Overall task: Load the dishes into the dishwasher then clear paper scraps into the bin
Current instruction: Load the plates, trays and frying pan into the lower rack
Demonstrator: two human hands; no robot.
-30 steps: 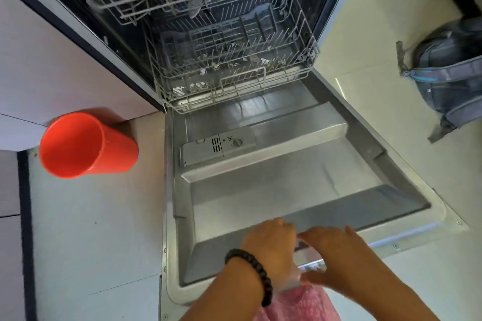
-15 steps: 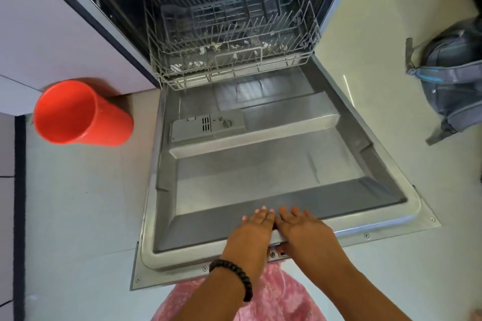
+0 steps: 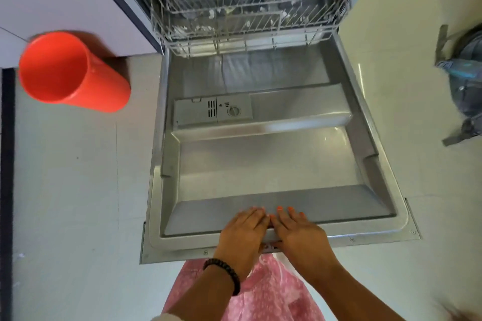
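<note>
The dishwasher door [image 3: 260,164] lies fully open and flat, its steel inner face up. My left hand [image 3: 242,232] and my right hand [image 3: 297,232] rest side by side on the door's near edge, fingers straight and flat over the rim. Neither hand holds anything. The lower wire rack [image 3: 245,21] sits inside the machine with a few white scraps among its tines; no dishes show in it. An orange bin [image 3: 70,73] stands on the floor left of the door, its mouth open.
White cabinet fronts [image 3: 65,0] run along the left of the dishwasher. A grey and blue backpack [image 3: 464,81] lies on the floor at the right. Pale floor tiles [image 3: 78,190] surround the door. A detergent dispenser [image 3: 214,111] sits in the door's inner face.
Both hands went from gripping the door's near edge to lying flat on it. The door has come down level, and the view has shifted down and nearer.
</note>
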